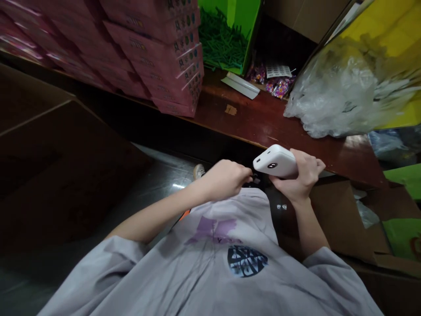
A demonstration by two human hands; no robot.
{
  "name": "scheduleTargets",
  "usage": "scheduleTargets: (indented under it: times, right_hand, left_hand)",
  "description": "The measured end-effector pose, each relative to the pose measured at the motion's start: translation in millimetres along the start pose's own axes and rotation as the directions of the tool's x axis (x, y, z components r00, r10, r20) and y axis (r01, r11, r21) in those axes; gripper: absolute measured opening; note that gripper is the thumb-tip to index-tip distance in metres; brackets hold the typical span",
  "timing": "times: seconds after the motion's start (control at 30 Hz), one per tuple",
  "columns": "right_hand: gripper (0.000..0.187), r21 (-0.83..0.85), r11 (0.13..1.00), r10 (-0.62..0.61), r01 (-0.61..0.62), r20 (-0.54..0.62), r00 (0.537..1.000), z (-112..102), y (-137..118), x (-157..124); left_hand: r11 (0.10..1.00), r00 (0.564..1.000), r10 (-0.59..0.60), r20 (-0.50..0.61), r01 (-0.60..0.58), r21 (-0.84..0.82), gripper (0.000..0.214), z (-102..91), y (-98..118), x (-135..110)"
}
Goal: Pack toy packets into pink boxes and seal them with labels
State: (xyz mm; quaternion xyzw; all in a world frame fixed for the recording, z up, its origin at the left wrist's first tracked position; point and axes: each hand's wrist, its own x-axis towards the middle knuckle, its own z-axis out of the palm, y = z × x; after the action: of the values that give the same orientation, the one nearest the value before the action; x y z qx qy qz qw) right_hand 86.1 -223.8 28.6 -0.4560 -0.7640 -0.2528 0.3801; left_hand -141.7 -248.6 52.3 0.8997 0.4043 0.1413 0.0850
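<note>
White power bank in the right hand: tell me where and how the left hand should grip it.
Probably by the exposed port end of the white power bank, coming from the person's left, thumb and fingers on opposite broad faces. The right hand wraps the other end; the thick, rounded body juts out toward the left hand's side.

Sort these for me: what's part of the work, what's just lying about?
In hand:
- rounded white device with dark oval display, in the right hand
- left hand nearby, contents unclear

Lying about:
- stacked pink printed boxes
- green box of thin green strips
- crumpled clear plastic bag
</note>
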Motion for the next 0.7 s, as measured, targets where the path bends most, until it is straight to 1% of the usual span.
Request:
scheduleTargets:
  times: [0.1, 0.13, 0.2, 0.37, 0.43, 0.53, 0.7]
  right_hand:
    - [0.065, -0.011, 1.000, 0.025, -0.024, 0.052, 0.998, 2, 7, 2]
    - [0.065, -0.009, 1.000, 0.026, -0.026, 0.069, 0.997, 3, 9, 2]
    - [0.064, -0.010, 1.000, 0.024, -0.023, 0.087, 0.996, 6, 11, 1]
    - [0.061, -0.059, 0.998, -0.020, 0.027, 0.106, 0.994, 12, 14, -4]
    - [0.061, -0.078, 0.996, -0.030, 0.041, 0.136, 0.990, 14, 16, -6]
    - [0.062, -0.101, 0.995, -0.003, 0.024, 0.205, 0.979, 17, 17, -9]
    - [0.062, -0.093, 0.994, 0.071, -0.048, 0.256, 0.964, 20, 12, -10]
  left_hand:
    - [0.997, 0.983, -0.079, -0.166, 0.079, -0.006, 0.024, -13.7, -15, -7]
    - [0.995, 0.975, -0.096, -0.199, 0.101, 0.015, 0.025, -16.9, -19, -6]
    - [0.991, 0.971, -0.110, -0.214, 0.124, 0.054, 0.025, -19.0, -23, -1]
    - [0.986, 0.984, -0.118, -0.136, 0.132, 0.104, 0.023, -13.0, -27, 15]
    - [0.982, 0.987, -0.121, -0.103, 0.134, 0.131, 0.023, -12.8, -29, 19]
    - [0.979, 0.992, -0.111, -0.052, 0.119, 0.166, 0.024, -16.1, -33, 26]
    - [0.977, 0.995, -0.101, 0.020, 0.095, 0.191, 0.024, -18.5, -35, 34]
